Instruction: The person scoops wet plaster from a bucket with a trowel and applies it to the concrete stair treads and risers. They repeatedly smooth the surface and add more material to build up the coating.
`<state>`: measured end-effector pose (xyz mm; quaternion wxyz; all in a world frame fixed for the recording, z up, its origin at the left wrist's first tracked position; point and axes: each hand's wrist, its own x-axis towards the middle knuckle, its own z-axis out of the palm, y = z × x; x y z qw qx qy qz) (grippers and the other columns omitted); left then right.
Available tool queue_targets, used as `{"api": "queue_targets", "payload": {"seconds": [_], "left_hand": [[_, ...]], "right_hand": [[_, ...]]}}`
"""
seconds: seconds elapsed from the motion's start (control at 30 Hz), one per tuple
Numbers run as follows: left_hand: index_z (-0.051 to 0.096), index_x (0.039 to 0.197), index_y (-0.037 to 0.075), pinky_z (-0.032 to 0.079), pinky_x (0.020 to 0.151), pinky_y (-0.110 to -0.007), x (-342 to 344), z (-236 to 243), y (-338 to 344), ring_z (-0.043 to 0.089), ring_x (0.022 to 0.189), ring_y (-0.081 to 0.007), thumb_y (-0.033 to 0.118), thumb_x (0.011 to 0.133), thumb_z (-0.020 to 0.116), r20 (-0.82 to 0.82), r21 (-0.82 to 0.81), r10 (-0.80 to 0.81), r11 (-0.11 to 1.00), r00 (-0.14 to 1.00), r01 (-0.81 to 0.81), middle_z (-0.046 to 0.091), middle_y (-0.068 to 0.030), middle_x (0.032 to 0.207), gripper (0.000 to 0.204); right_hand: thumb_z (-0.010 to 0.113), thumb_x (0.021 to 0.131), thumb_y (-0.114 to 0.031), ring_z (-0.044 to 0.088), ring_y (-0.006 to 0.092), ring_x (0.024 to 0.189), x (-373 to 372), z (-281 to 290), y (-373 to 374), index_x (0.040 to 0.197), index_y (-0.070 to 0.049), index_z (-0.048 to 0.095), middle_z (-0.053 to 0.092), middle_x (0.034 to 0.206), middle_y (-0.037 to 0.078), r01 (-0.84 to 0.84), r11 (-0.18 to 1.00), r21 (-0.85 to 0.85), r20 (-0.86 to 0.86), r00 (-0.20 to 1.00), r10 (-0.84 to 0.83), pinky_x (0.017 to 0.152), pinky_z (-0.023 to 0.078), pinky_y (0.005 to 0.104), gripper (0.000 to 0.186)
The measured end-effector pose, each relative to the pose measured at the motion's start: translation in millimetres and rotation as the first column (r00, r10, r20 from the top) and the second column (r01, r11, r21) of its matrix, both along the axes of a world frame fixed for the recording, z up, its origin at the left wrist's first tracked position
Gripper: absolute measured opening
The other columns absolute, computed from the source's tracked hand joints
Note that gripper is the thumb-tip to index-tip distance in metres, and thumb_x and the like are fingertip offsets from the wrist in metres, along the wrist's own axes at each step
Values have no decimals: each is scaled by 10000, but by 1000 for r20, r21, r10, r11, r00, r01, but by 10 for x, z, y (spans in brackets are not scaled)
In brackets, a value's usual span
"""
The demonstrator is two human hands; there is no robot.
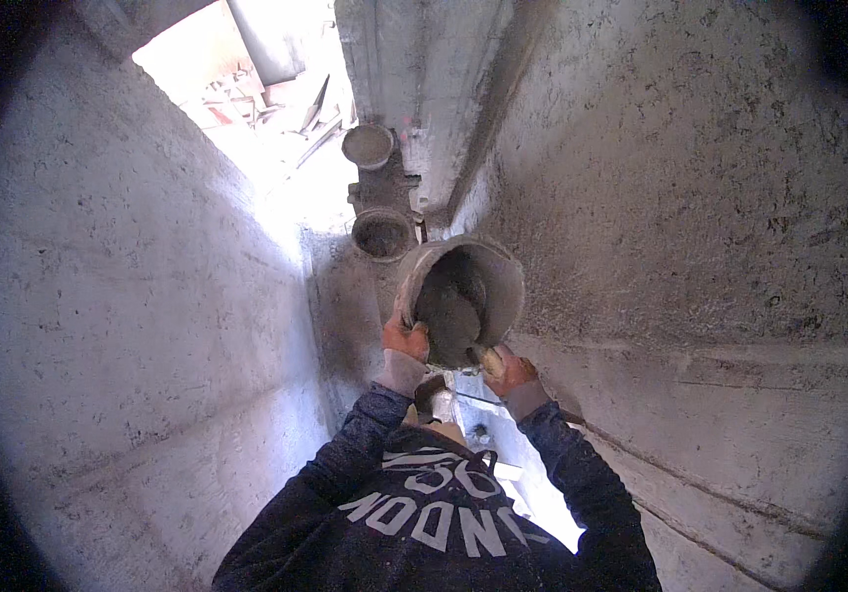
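Note:
In front of my chest a grey-crusted bucket (505,281) is tilted with its mouth toward me. Wet grey mortar (451,311) lies inside it. My left hand (406,340) is closed on the bucket's left rim. At the near right rim, my right hand (509,372) is closed round a short, pale yellowish piece (489,361) that looks like a tool handle. What that piece belongs to is hidden, and whether this hand also grips the rim I cannot tell.
Beyond the bucket stand a second bucket (382,235) and a farther round container (368,146). Rough plastered walls rise close on the left (138,296) and right (700,197). A bright opening at upper left shows scattered debris (310,113). A cable (680,478) runs at lower right.

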<state>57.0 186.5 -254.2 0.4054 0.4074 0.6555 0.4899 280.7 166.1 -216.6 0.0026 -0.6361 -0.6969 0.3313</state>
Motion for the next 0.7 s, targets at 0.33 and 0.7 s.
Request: {"api": "queue_targets", "payload": {"seconds": [0.33, 0.7], "left_hand": [[560, 1123, 38, 487, 711, -335, -264, -473, -141, 577, 780, -169, 98, 840, 563, 425, -106, 208, 978, 881, -180, 606, -38, 880, 289], [518, 1237, 21, 497, 853, -379, -1300, -755, -1045, 573, 1050, -227, 133, 860, 535, 312, -47, 435, 895, 845, -444, 589, -130, 1180, 393]], "right_hand": [[553, 835, -224, 629, 371, 793, -143, 522, 140, 1114, -123, 504, 608, 989, 161, -235, 959, 160, 176, 963, 206, 718, 498, 492, 301], [629, 826, -237, 609, 257, 858, 130, 599, 819, 1014, -58, 602, 635, 909, 95, -268, 929, -256, -439, 888, 135, 747, 490, 385, 261]]}}
